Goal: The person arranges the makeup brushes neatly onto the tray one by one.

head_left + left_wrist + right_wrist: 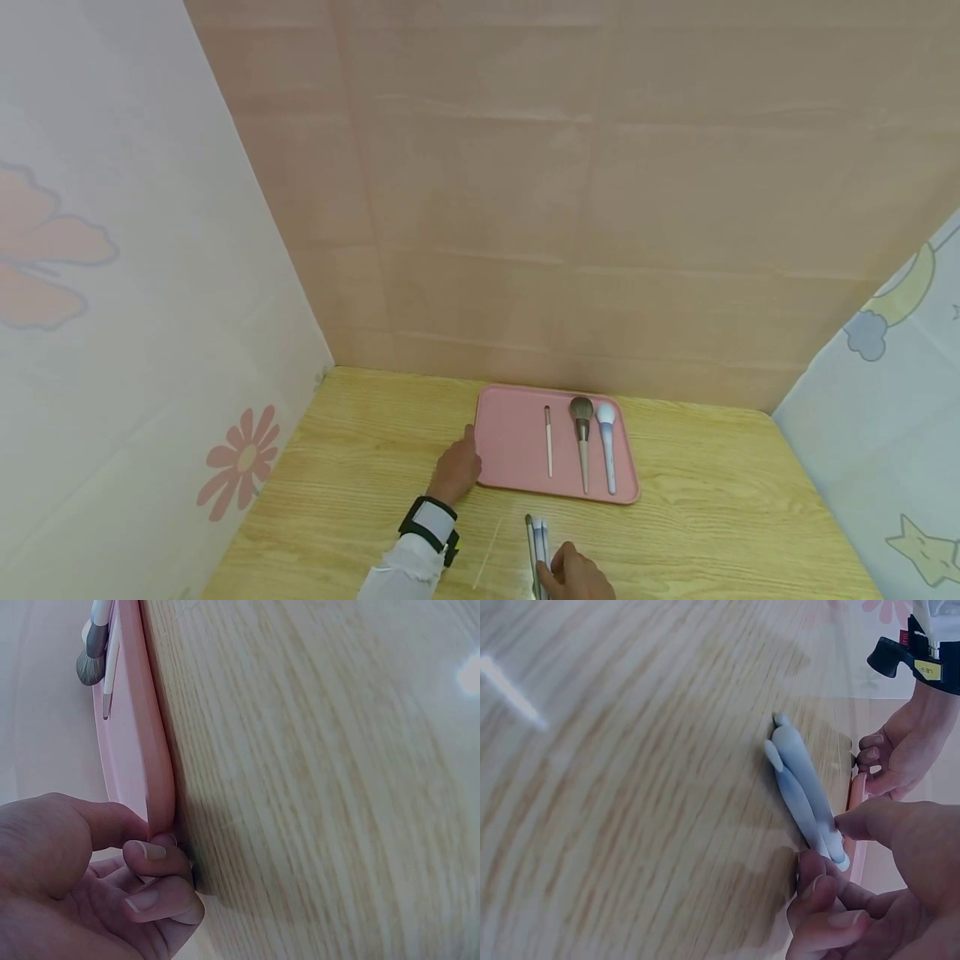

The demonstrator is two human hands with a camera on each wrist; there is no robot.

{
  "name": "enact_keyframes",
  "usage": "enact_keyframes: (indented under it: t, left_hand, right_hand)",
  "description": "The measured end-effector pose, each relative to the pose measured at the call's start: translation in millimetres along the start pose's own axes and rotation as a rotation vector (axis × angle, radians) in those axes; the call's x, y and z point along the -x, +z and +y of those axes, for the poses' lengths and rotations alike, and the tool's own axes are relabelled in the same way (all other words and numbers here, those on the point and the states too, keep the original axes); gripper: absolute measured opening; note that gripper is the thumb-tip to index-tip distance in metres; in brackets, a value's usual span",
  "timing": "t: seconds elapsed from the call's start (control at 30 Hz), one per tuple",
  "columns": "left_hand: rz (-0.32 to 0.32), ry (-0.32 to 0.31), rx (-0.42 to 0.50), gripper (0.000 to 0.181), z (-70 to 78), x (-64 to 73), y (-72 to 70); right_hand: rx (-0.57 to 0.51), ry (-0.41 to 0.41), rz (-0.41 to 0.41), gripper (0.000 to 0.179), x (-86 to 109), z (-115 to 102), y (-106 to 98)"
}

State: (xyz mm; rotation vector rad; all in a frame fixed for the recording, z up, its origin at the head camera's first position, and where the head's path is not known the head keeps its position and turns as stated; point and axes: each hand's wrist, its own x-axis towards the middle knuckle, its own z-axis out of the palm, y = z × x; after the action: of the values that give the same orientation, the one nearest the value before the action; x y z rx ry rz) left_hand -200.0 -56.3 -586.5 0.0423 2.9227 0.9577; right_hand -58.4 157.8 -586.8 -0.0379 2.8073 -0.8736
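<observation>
A pink tray (510, 433) lies on the wooden table with three makeup brushes on it: a thin one (549, 450), a large dark-bristled one (582, 429) and a white-blue one (608, 450). My left hand (455, 468) grips the tray's near left corner; in the left wrist view its thumb presses on the rim, fingers curled below. In front of the tray, my right hand (579, 575) pinches a small bunch of slim makeup brushes (802, 787) between thumb and fingertips. These pale blue and dark brushes lie side by side on the table; their exact number is unclear.
A brown-covered wall (570, 250) rises behind the table (720, 492), close to the tray's far edge. White patterned panels (150, 375) stand at both sides. A thin pale strip or reflection (489, 554) shows left of the brushes.
</observation>
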Motion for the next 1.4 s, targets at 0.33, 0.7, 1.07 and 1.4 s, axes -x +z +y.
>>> enact_keyframes:
  t: [0.33, 0.7, 1.07, 1.4]
  left_hand:
    - [-0.008, -0.013, 0.016, 0.050, -0.2, -1.8, 1.0]
    - [-0.015, -0.027, 0.038, 0.053, -0.2, -1.3, 0.5]
    - [-0.012, -0.025, 0.044, 0.055, -0.8, -0.6, 0.8]
    - [-0.012, -0.024, 0.035, 0.054, -4.0, -3.9, 6.8]
  right_hand:
    - [0.001, -0.012, -0.008, 0.028, -1.9, 3.0, -0.4]
    - [0.034, 0.055, 0.010, 0.018, -2.9, 3.1, 1.0]
    - [0.036, 0.066, -0.020, 0.019, -4.0, 1.5, -1.8]
    - [0.019, 0.013, -0.042, 0.022, -4.1, 1.0, -0.2]
